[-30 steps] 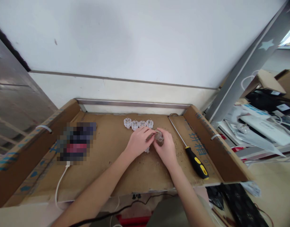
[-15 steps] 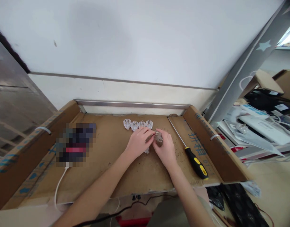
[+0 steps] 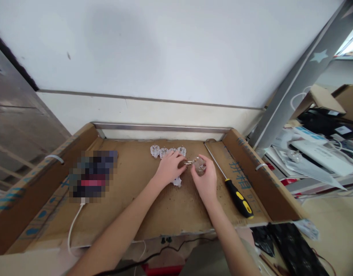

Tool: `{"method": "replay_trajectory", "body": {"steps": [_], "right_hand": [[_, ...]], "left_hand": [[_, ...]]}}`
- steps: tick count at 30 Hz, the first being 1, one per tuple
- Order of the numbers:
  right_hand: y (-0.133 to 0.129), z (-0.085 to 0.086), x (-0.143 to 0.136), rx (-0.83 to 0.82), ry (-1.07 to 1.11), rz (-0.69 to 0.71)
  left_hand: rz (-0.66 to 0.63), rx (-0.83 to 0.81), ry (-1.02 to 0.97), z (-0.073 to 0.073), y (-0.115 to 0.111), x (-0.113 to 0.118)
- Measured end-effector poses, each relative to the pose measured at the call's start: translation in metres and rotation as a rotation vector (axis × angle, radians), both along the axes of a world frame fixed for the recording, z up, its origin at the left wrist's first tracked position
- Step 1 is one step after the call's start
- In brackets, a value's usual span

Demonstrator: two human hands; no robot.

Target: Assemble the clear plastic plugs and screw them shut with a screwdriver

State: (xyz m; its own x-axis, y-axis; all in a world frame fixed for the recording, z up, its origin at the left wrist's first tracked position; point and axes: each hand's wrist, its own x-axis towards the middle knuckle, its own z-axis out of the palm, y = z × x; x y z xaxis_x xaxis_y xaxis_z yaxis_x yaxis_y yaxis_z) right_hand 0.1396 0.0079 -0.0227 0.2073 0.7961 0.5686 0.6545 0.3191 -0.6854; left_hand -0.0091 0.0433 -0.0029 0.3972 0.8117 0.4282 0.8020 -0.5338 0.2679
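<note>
My left hand (image 3: pixel 169 167) pinches a small metal piece (image 3: pixel 188 163) between its fingertips. Just to the right, my right hand (image 3: pixel 205 176) is closed around a clear plastic plug part (image 3: pixel 199 165), close to the metal piece. Beyond my left hand, several clear plug pieces with upright pins (image 3: pixel 155 150) form a row on the cardboard; the hand partly covers some of them. Another clear piece (image 3: pixel 176 181) lies just below my left hand. A black and yellow screwdriver (image 3: pixel 238 198) rests at the right, its shaft pointing away.
The cardboard tray (image 3: pixel 121 214) has raised sides. At the left lies a blurred-out device (image 3: pixel 92 174) with a white cable (image 3: pixel 71 230). A white wall stands behind. Boxes, papers and cables (image 3: pixel 317 153) crowd a shelf at the right.
My right hand has moved slightly right, and my hands are a little farther apart. The clear part and the metal piece now show between them. The clear piece below my left hand is more exposed.
</note>
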Motion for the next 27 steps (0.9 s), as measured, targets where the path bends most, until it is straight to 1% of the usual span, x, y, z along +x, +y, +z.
{"method": "replay_trajectory", "body": {"steps": [5, 7, 9, 11, 13, 17, 22, 27], "right_hand": [[-0.001, 0.0, 0.001, -0.008, 0.019, -0.014], [0.0, 0.0, 0.001, -0.001, 0.024, -0.023], [0.0, 0.0, 0.001, 0.004, 0.028, -0.027], [0.001, 0.0, 0.0, 0.006, 0.031, -0.015], [0.0, 0.0, 0.001, 0.004, 0.032, 0.019], [-0.001, -0.001, 0.001, -0.01, 0.039, 0.09], [-0.003, -0.001, -0.001, -0.029, 0.063, 0.162], [-0.002, -0.001, -0.002, -0.037, 0.102, 0.167]], "left_hand": [[-0.022, -0.028, 0.127, 0.005, 0.007, 0.019], [-0.018, -0.053, 0.143, 0.006, 0.007, 0.02], [-0.011, -0.08, 0.128, 0.008, 0.006, 0.018], [-0.001, -0.103, 0.071, 0.011, 0.004, 0.012], [0.003, -0.116, -0.036, 0.015, -0.001, 0.008], [-0.02, -0.075, -0.263, 0.019, -0.016, 0.005], [-0.05, -0.012, -0.344, 0.018, -0.025, 0.009], [-0.062, -0.015, -0.369, 0.018, -0.023, 0.009]]}}
